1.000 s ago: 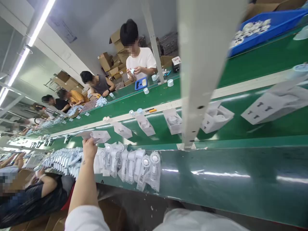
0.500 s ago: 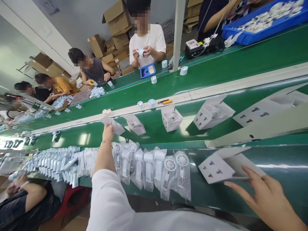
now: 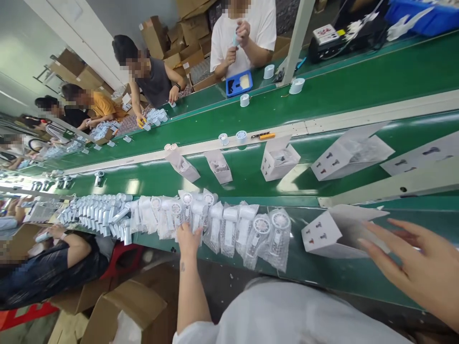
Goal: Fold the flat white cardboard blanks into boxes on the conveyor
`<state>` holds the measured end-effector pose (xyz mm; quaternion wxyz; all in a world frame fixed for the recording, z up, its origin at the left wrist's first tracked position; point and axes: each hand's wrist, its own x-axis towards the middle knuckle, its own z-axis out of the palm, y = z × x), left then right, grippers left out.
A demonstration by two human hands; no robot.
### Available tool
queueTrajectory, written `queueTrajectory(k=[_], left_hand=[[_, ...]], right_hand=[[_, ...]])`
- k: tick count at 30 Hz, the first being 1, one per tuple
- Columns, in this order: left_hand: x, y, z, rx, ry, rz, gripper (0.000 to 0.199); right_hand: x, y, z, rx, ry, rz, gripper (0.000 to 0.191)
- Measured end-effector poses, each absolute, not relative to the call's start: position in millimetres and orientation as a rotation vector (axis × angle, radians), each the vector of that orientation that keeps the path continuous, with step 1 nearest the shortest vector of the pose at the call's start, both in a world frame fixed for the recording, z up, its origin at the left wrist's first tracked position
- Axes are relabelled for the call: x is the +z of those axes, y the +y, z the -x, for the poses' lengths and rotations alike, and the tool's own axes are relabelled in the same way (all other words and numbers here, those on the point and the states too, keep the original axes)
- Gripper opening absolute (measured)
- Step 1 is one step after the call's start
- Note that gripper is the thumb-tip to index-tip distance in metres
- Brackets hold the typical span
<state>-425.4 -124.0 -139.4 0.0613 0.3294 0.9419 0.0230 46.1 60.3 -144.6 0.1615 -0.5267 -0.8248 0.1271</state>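
My left hand (image 3: 188,242) is over a row of light-blue handheld fans in bubble bags (image 3: 229,227), thumb apart from the fingers. Its fingertips are at the lower edge of the bags; whether they touch one I cannot tell. At the right, my right hand (image 3: 416,260) has its fingers spread beside a white box (image 3: 326,234) with small fan pictures printed on its side. The box's flap stands up, and its inside is partly hidden. Two bagged fans with round grilles facing up, such as the bagged fan (image 3: 278,234), lie between the hands.
Several open white boxes (image 3: 276,165) with bagged contents stand on the green conveyor (image 3: 150,184). Unbagged fans (image 3: 103,212) are piled at left. Co-workers sit across the belt, one handling a part above a blue tray (image 3: 231,87). A cardboard box (image 3: 125,306) is at lower left.
My left hand has let go of the white box on the belt and come back to the bagged fans. My right hand remains by the near box. The whole view has shifted.
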Motion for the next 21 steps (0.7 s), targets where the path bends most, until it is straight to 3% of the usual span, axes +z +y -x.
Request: queueTrajectory(k=[6, 12, 18, 21], left_hand=[[-184.8, -111.4, 393.9, 0.182, 2.937, -0.902, 0.039], [-189.9, -96.5, 392.4, 0.293, 2.989, -0.757, 0.049], [-148.7, -98.4, 369.3, 0.426, 2.961, -0.789, 0.049], [-111.6, -101.8, 324.9, 0.740, 2.824, -1.098, 0.049]], right_hand=[[-135.9, 78.5, -24.9, 0.599, -2.257, 1.799, 0.041], [-132.6, 64.0, -10.1, 0.530, -2.348, 1.659, 0.043], [-135.5, 59.7, -12.5, 0.864, -2.383, 1.294, 0.046], [-130.5, 65.7, -17.3, 1.089, -2.433, 1.108, 0.055]])
